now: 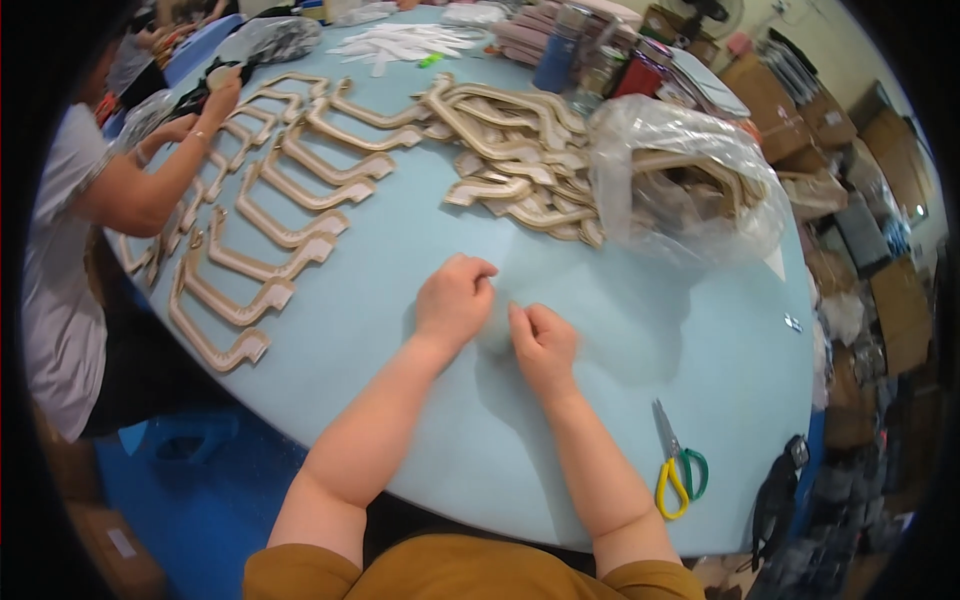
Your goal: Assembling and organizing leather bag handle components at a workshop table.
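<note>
— How are the hands held at the centre of the frame?

— The left hand is held with its fingers curled, and the right hand is held just beside it, its thumb turned up. A gap is left between them, over the bare middle of the tabletop.

— Is anything clamped in either grip?

— That cannot be told; a very thin item could be hidden by the fingers, and whether the fingertips are pressed together is not shown clearly.

— Where are the nearest things placed?

— Beige curved strips are heaped at upper centre, beyond the hands. More are laid out in a row at upper left, and others are seen inside a clear plastic bag at upper right. The scissors, with one yellow and one green handle, are laid at lower right, blades pointed up the frame.

— And what is seen around the edges?

— White strips are spread at the top. At upper left, a small pale item is held up by a co-worker in a light shirt.
</note>
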`<state>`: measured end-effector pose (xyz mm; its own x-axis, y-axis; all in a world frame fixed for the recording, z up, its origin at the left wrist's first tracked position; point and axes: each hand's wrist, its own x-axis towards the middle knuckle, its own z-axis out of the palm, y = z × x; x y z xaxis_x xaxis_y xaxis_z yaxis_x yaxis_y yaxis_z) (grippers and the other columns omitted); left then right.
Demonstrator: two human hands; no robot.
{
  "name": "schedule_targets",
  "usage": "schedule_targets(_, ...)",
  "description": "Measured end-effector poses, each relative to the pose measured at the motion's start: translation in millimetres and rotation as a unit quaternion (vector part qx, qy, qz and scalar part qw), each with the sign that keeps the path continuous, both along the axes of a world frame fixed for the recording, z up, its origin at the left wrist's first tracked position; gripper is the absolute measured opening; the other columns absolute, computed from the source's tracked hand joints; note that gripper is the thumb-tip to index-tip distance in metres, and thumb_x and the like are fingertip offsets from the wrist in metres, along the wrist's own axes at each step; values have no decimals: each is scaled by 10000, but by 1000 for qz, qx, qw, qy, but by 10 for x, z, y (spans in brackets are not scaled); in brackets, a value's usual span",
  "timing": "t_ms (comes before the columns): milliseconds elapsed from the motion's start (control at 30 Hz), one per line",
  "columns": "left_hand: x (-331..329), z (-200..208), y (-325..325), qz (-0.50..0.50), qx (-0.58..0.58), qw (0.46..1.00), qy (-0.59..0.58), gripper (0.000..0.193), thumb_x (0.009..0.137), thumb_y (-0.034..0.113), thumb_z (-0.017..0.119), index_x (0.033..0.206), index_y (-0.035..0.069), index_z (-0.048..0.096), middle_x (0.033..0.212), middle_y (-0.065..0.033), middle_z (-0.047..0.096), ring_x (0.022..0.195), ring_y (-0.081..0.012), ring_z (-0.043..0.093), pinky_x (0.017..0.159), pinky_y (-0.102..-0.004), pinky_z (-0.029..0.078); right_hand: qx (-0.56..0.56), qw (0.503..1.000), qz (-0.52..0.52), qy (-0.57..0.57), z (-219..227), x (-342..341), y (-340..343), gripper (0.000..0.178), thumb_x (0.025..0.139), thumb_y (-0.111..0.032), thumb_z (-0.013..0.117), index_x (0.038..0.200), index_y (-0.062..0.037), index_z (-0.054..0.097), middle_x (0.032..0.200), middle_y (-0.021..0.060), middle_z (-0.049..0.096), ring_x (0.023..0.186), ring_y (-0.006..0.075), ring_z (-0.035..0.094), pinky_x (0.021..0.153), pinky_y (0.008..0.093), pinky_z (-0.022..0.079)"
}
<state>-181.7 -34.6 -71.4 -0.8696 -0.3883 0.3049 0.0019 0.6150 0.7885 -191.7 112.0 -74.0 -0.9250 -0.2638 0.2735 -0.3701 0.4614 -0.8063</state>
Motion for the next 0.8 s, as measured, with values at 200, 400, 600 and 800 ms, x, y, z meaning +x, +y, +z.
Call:
schedule_targets(200, -4, -24, -68, 5, 17, 1000, -6, 145, 801, 92, 564, 877, 92, 687, 863, -85, 643, 771, -257, 637, 694, -374, 506, -13, 1000, 5, 7, 25, 0, -87, 336, 872, -252, 602, 646, -19, 514, 618, 155, 510, 547, 320, 488, 514, 422, 363)
schedule_targets(400, 10, 41, -11, -3, 37, 999, -27, 150, 825, 119, 570, 911, 89, 689, 851, -62, 637, 710, -209, 622, 671, -342, 492, -23, 999, 4, -23, 54, 35, -60, 326, 867, -244, 607, 647, -24, 510, 607, 127, 507, 533, 294, 475, 498, 401, 358)
schedule_targets(600, 16, 22, -30, -2, 45, 999, -9, 169, 851, 142, 551, 935, 89, 688, 833, -61, 628, 691, -209, 602, 654, -341, 476, -40, 999, 4, -3, 51, 51, -86, 347, 889, -194, 620, 628, -16, 475, 552, 67, 437, 499, 156, 360, 473, 318, 315)
schedule_targets(800, 2, 21, -26, -3, 59, 998, -20, 176, 879, 165, 539, 922, 81, 688, 824, -59, 623, 678, -210, 584, 637, -338, 461, -53, 998, 7, -14, 78, 33, -58, 346, 885, -172, 625, 618, -20, 464, 543, 64, 428, 495, 153, 345, 465, 315, 298)
